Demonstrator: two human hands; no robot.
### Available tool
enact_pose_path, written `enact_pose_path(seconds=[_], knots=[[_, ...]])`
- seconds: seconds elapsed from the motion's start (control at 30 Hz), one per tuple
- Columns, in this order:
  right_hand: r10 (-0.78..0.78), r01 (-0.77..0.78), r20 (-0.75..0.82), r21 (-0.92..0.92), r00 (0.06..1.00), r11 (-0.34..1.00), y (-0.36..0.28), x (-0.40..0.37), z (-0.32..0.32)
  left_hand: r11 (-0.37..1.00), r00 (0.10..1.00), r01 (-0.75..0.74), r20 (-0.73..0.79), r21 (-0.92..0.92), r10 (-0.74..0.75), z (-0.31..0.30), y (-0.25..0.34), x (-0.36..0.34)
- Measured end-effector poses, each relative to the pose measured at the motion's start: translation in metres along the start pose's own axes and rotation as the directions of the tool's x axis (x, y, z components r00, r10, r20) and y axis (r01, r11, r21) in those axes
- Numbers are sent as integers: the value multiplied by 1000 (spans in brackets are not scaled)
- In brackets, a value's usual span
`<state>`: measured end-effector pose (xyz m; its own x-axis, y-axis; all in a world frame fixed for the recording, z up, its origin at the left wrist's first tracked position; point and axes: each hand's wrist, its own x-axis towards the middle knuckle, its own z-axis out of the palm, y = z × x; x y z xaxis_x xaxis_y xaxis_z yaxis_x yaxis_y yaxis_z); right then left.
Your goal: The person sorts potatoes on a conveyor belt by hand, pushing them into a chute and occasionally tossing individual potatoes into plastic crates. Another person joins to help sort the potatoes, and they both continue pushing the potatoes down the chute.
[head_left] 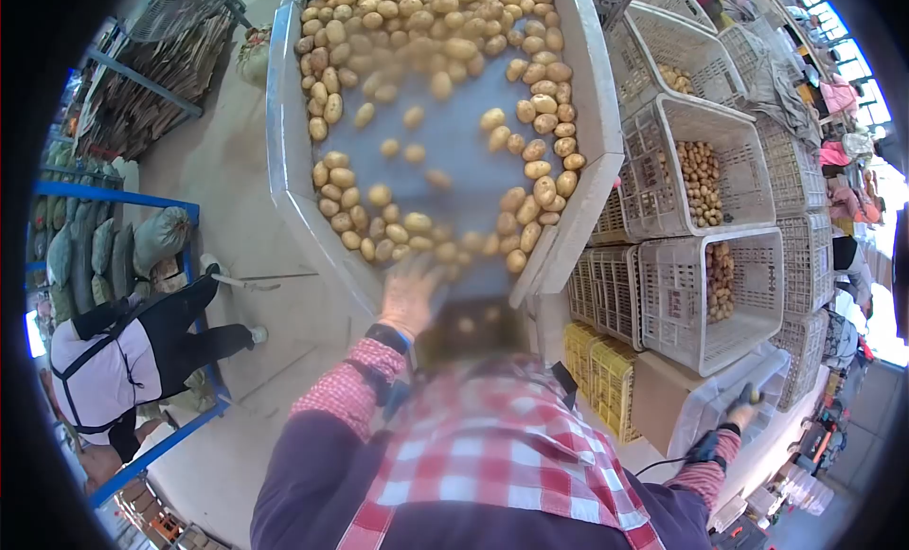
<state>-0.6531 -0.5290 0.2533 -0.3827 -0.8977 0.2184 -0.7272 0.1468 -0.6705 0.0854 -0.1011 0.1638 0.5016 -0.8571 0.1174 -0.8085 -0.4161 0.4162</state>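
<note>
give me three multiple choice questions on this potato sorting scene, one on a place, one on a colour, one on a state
1. Where is the left hand?
A) at the low end of the sorting table, by the potatoes
B) inside a yellow crate
C) flat on the floor

2. What colour are the crates on the right that hold potatoes?
A) blue
B) white
C) black

3. How full are those crates?
A) heaped over the rim
B) turned upside down
C) partly filled

Answers:
1 A, the hand reaches to the table's near end, right below the potatoes.
2 B, their lattice walls are white.
3 C, the potatoes lie low inside, with much bare wall above them.
</note>
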Motion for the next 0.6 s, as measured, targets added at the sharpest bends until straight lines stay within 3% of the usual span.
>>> enact_pose_path(seconds=[0.03, 0.1, 0.13, 0.17, 0.2, 0.23, 0.27, 0.3, 0.33, 0.37, 0.4, 0.43, 0.5, 0.57, 0.6], knots=[[182, -180, 6, -124, 983, 976, -2, 1, -13, 996, 998, 49, -43, 72, -47, 0, -1, 3], [123, -130, 74, 90, 990, 987, -83, -31, 1, 965, 981, 153, -150, 211, -123, -2, -9, 17], [-28, 16, 138, 89, 990, 996, -114, -40, 34, 940, 967, 202, -205, 273, -148, -3, -14, 26], [-177, 160, 198, 96, 964, 982, -148, -45, 72, 917, 927, 329, -260, 224, -270, -6, -21, 41], [-412, 412, 247, 52, 877, 910, -179, -62, 118, 879, 870, 448, -309, 167, -385, -9, -29, 56], [-560, 567, 289, 68, 776, 821, -243, -105, 161, 826, 797, 554, -351, 100, -492, -11, -32, 65], [-627, 563, 357, 276, 693, 779, -307, -146, 196, 845, 855, 502, -255, 184, -452, -11, -30, 67], [-715, 706, 322, 166, 621, 688, -367, -191, 217, 860, 898, 438, -149, 259, -413, -8, -27, 68], [-908, 871, 187, 266, 375, 414, -401, -214, 248, 871, 926, 368, -41, 325, -376, -3, -25, 68], [-868, 731, 285, 468, 406, 496, -435, -245, 272, 891, 957, 270, 3, 364, -291, 6, -22, 57], [-864, 599, 329, 624, 381, 501, -458, -266, 297, 912, 957, 241, 74, 332, -280, 6, -10, 49], [-858, 625, 439, 598, 268, 501, -479, -289, 319, 928, 953, 218, 138, 302, -269, 4, 1, 39], [-834, 723, 501, 486, 229, 491, -486, -327, 394, 966, 909, 257, 342, -6, -240, 12, -4, 15], [-783, 911, 499, -36, 372, 410, -452, -380, 447, 996, 948, 84, 310, -11, -77, 4, -6, -2], [-730, 906, 592, 2, 340, 424, -467, -399, 419, 997, 974, 6, 225, 71, -22, -18, 9, 3]])
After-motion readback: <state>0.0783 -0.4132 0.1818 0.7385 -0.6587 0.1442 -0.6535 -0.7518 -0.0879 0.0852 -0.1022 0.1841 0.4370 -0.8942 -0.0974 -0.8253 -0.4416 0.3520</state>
